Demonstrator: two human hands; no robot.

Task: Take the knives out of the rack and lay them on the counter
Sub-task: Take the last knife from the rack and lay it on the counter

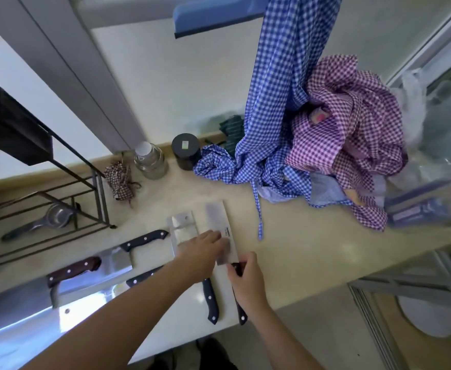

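Observation:
Several cleavers lie flat on the beige counter (299,252). The rightmost cleaver (216,217) has a dark handle pointing at me; my right hand (245,279) grips that handle, and my left hand (203,252) rests with fingers spread on its blade. Just left lies a second cleaver (183,225) with a dark blue handle. Further left are a cleaver with a black handle (144,239), one with a brown handle (73,269), and a large blade (18,324) at the lower left. The black wire rack (45,198) stands at the left.
A metal strainer (56,216) lies in the rack's base. At the back stand a glass jar (151,161) and a black canister (186,150). Blue checked cloth (280,102) and purple checked cloth (352,124) are piled at the right, beside a box (416,209). The counter edge runs below my hands.

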